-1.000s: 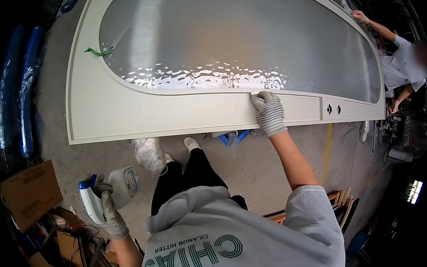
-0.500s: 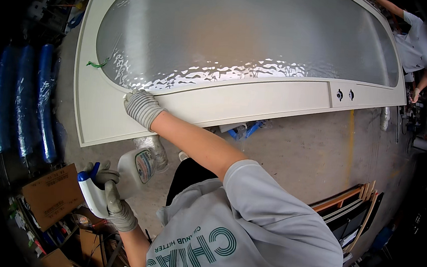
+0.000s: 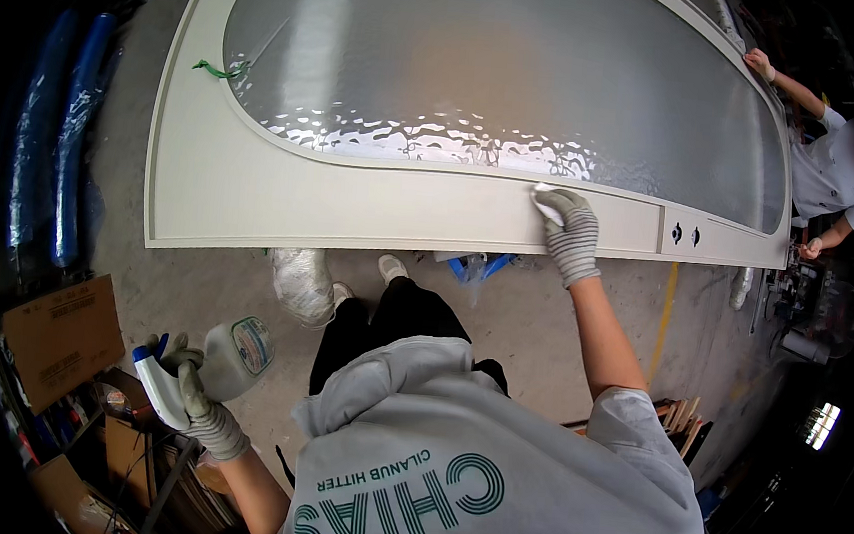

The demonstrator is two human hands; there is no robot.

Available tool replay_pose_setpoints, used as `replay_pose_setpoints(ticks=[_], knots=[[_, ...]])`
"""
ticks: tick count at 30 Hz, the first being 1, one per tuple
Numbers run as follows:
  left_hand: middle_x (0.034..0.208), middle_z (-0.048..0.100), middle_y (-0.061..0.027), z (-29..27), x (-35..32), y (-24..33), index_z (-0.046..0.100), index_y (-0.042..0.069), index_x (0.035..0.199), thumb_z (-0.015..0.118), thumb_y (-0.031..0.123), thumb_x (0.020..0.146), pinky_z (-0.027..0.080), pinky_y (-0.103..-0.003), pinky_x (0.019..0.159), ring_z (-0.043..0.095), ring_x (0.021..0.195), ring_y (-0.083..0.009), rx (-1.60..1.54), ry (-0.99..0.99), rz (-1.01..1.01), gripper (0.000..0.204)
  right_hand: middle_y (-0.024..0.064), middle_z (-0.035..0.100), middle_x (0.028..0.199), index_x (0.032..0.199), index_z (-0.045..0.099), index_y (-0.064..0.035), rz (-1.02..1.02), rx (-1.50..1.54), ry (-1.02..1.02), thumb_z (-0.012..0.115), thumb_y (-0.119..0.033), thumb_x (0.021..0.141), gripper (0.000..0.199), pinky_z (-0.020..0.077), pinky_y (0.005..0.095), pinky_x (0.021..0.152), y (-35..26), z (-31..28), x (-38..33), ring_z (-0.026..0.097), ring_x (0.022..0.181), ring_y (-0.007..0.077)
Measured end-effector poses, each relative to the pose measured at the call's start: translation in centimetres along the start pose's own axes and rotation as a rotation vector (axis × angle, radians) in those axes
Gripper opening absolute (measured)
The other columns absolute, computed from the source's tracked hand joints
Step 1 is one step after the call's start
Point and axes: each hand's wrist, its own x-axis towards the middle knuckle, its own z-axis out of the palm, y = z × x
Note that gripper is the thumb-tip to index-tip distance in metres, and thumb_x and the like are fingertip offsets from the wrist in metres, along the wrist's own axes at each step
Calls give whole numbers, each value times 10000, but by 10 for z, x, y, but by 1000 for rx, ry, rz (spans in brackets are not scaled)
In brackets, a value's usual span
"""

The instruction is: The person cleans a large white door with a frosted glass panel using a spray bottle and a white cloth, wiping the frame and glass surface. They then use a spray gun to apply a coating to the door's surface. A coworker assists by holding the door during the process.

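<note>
In the head view, take the picture as a dial. The cream door (image 3: 432, 207) lies flat across the top, from ten o'clock round past two, its rippled glass pane (image 3: 483, 71) at twelve. The right hand (image 3: 572, 230), gloved, is between two and three o'clock; its fingers are together, pinched on a white cloth (image 3: 549, 208) resting on the door's near rail, just beside the pane. The left hand (image 3: 198, 395), also gloved, is at eight o'clock, well apart from the door, its fingers clamped round the neck of a spray bottle (image 3: 229, 360).

The door looks heavy and stiff, the glass fragile and likely slippery when wet — two people gripping the solid frame at opposite ends would suit it, never pressing on the pane. The bottle seems light and a little squeezable; the neck under the trigger is the place to hold it. The cloth looks soft — best bunched under the fingertips.

At two o'clock, a co-worker's hand (image 3: 761, 63) is by the door's far edge.
</note>
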Motion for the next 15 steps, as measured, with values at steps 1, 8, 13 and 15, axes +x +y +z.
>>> replay_pose_setpoints(ticks=[1, 8, 13, 15], knots=[[707, 523, -55, 3, 2, 5, 397, -88, 1246, 547, 205, 847, 429, -442, 945, 511, 711, -142, 0, -7, 18, 517, 101, 637, 1032, 961, 680, -169, -40, 57, -106, 606, -19, 690, 318, 477, 383, 843, -58, 30, 8, 589, 910, 304], [708, 529, -70, 20, 12, 42, 397, -95, 1246, 535, 190, 828, 420, -462, 957, 527, 729, -159, -28, -23, 125, 524, 72, 614, 1082, 1093, 627, -182, -250, 152, -575, 556, -86, 811, 306, 444, 371, 935, -267, 153, 60, 576, 1009, 263], [708, 528, -70, 10, 7, 16, 408, -86, 1234, 548, 208, 831, 407, -464, 974, 528, 737, -154, -49, -12, 41, 519, 124, 626, 1053, 1011, 660, -138, 2, -10, -47, 551, 36, 700, 373, 463, 394, 871, -80, 53, 19, 570, 956, 324], [723, 533, -67, 4, 5, 8, 415, -71, 1235, 572, 209, 830, 413, -441, 966, 526, 739, -151, -69, -50, 6, 517, 143, 614, 1059, 998, 647, -110, 162, -124, 79, 555, 76, 696, 366, 461, 404, 881, 16, -13, -3, 567, 972, 341]])
